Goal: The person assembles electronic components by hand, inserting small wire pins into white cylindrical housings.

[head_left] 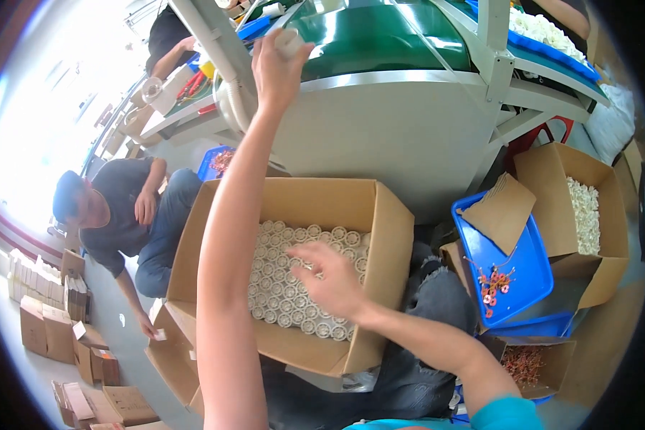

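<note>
Two bare hands show in the head view, the left hand (pixel 278 68) raised at upper centre, fingers and thumb closed around a small whitish plastic cup-shaped part (pixel 289 44), in front of the edge of a green conveyor belt (pixel 390 36). The right hand (pixel 330 279) is at the middle of the frame, fingers loosely spread and bent, with a gap between forefinger and thumb and no part visible in its grasp; whether its fingertips touch anything I cannot tell. Below it, rows of round white plastic parts (pixel 283 294) stand packed inside an open cardboard box (pixel 319 197) at centre. Right of centre, a blue tray (pixel 527 276) carries a torn cardboard piece (pixel 503 211) and a cluster of reddish wired rings (pixel 493 287); beyond it, at the right, a carton (pixel 552 175) contains white pieces (pixel 584 215). At lower right, a smaller box holds reddish wire parts (pixel 523 365). At left, a person in a dark shirt (pixel 122 208) crouches beside the central box, one hand lowered near its flap
</note>
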`<control>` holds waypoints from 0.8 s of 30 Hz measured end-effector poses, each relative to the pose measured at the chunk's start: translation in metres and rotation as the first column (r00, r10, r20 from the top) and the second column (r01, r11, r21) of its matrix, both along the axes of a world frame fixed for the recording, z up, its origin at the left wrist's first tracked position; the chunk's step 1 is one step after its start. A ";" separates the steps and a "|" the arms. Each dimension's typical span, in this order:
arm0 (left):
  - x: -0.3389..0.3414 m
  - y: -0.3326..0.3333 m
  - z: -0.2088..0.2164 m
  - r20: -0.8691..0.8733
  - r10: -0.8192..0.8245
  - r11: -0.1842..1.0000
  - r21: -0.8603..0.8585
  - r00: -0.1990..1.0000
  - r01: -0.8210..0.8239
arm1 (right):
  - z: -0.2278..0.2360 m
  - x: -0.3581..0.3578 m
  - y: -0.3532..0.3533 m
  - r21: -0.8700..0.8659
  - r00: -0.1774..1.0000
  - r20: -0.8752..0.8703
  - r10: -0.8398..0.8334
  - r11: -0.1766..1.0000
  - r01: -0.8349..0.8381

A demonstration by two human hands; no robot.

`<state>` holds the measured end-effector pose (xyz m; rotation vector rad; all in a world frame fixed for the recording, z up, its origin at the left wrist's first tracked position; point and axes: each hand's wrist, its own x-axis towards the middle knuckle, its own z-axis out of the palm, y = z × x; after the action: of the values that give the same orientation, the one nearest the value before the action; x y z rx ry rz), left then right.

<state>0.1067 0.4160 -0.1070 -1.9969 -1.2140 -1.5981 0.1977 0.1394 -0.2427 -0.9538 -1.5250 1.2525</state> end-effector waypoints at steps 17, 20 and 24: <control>-0.047 -0.095 -0.144 -0.342 -0.176 0.967 0.116 0.923 0.227 | -0.021 0.016 -0.031 0.202 0.508 0.776 0.373 0.616 -0.762; -0.069 -0.186 -0.300 -0.293 -0.281 0.847 -0.524 0.914 0.092 | -0.030 0.015 -0.051 0.075 0.392 0.789 0.472 0.560 -0.825; -0.092 -0.249 -0.415 -0.511 -0.659 0.532 -0.836 0.552 -0.138 | -0.033 0.011 -0.057 -0.004 0.276 0.827 0.490 0.496 -0.868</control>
<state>0.0145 0.1670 -0.5218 -3.0913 -1.2979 0.1706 0.2088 0.0829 -0.2760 -0.3869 -3.0532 0.9336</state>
